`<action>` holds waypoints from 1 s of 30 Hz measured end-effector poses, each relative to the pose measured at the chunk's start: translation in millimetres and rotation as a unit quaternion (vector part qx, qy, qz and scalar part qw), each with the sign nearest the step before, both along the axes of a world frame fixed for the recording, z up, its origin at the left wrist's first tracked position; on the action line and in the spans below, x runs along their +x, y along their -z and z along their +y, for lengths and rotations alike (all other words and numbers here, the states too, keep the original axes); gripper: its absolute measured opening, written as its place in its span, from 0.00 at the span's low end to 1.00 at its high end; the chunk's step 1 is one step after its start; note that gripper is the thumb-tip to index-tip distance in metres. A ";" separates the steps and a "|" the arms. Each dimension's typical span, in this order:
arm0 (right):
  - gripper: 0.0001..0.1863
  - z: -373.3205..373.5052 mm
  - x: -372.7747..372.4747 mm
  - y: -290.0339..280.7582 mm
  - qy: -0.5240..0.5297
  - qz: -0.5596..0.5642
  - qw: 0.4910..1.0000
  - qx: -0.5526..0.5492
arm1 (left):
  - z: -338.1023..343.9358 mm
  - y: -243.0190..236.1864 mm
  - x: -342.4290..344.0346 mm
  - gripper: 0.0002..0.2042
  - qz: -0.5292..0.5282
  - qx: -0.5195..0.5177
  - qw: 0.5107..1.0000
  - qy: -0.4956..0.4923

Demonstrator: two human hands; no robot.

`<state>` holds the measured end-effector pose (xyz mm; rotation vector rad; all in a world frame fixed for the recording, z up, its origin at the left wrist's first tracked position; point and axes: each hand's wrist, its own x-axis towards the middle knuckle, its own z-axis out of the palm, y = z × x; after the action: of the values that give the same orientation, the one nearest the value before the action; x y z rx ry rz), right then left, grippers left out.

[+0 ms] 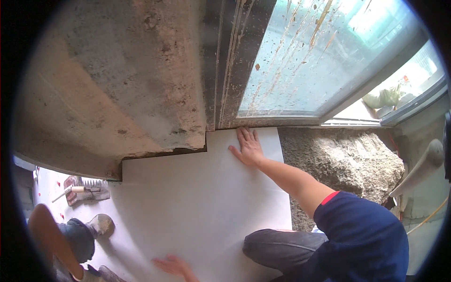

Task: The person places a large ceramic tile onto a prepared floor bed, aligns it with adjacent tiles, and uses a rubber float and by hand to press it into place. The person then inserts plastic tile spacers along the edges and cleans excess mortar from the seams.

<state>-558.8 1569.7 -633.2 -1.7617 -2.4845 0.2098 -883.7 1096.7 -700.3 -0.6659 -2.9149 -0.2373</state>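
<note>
A large white tile [202, 197] lies flat, its notched far edge around the corner of the concrete wall [141, 84]. At its far edge, below the window frame, my right hand [248, 148] presses flat with the fingers apart. My left hand [171, 265], a little blurred, is low over the near left part of the tile with its fingers stretched out; whether it touches the surface I cannot tell. Neither hand holds anything. A seam shows faintly near the tile's right part, and my grey-trousered knee [282, 246] covers some of its near right side.
Rough grey mortar [343, 164] borders the tile on the right. A dirty glass door [300, 61] stands beyond. At left, a notched trowel [87, 190] lies on white flooring with small red pieces, near another person's shoe [102, 225] and bare arm [54, 237]. A pale pole [420, 167] leans at right.
</note>
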 end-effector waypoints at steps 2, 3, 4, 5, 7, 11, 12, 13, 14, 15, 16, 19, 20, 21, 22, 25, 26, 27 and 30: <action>0.43 1.6 2.9 5.4 -0.001 0.021 1.000 0.000 | 4.4 -7.8 4.4 0.31 -0.018 -0.004 1.000 -0.009; 0.43 1.9 4.1 6.9 0.001 0.020 1.000 -0.002 | 6.4 -12.7 7.9 0.31 -0.016 0.004 1.000 -0.007; 0.43 1.7 5.7 8.2 0.005 0.029 1.000 -0.002 | 9.6 -14.6 9.2 0.31 -0.014 0.011 1.000 -0.005; 0.42 3.2 -0.7 6.3 0.002 0.045 0.999 -0.001 | 3.3 -11.4 3.3 0.31 -0.010 0.011 1.000 -0.008; 0.42 1.9 -12.6 4.1 -0.004 0.045 0.999 -0.008 | -20.0 5.3 -7.9 0.31 0.031 0.098 0.994 0.032; 0.42 2.6 13.4 5.4 -0.016 0.039 0.999 0.004 | 33.2 -46.2 25.7 0.31 0.085 -0.003 0.996 0.013; 0.42 6.7 11.0 -2.1 -0.018 0.039 0.999 0.006 | 35.8 -60.9 25.7 0.32 0.026 -0.012 1.000 0.013; 0.43 11.2 9.2 -9.8 -0.031 0.047 0.998 0.007 | 40.6 -68.2 28.4 0.33 -0.035 -0.021 0.999 0.013; 0.43 3.6 7.3 -11.9 -0.041 0.056 0.998 -0.003 | 41.5 -77.3 30.4 0.33 -0.036 -0.030 0.999 0.014; 0.43 10.1 5.3 -9.3 -0.041 0.054 0.997 0.023 | 54.0 -84.2 33.3 0.32 -0.055 -0.033 0.998 -0.025; 0.43 12.0 9.4 -8.6 -0.045 0.055 0.997 0.027 | 60.3 -87.6 35.4 0.32 -0.076 -0.035 0.994 -0.064; 0.41 5.1 0.1 -9.0 -0.022 0.065 0.997 0.024 | 24.1 -63.6 7.8 0.31 -0.018 0.000 0.999 -0.031; 0.41 3.7 -5.1 -8.6 -0.031 0.069 0.997 0.020 | 6.9 -44.8 0.5 0.31 0.002 0.010 1.000 -0.011; 0.41 2.6 -7.6 -7.0 -0.033 0.077 0.996 0.032 | -8.8 -26.0 -3.4 0.31 0.019 0.018 1.000 0.011; 0.41 1.6 -9.2 -5.2 -0.033 0.085 0.995 0.044 | -18.9 -11.4 -7.6 0.31 0.036 0.025 0.998 0.034; 0.39 8.6 -3.2 -6.2 -0.037 0.080 0.996 0.019 | -25.3 11.7 -7.8 0.30 0.006 0.104 0.994 0.007; 0.38 5.1 16.1 -5.0 -0.027 0.068 0.997 0.017 | -26.9 12.2 5.7 0.30 -0.009 0.094 0.995 0.014; 0.37 7.2 13.7 0.0 -0.027 0.064 0.996 0.050 | -10.7 6.1 8.5 0.30 0.015 0.033 0.999 0.001; 0.38 11.2 15.9 -2.1 -0.020 0.057 0.998 0.020 | 17.6 -15.7 12.3 0.30 -0.007 0.023 0.999 -0.048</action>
<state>-542.9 1580.9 -631.1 -1.6382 -2.4270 0.2557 -871.4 1114.3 -684.6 -0.5166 -2.9355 -0.2983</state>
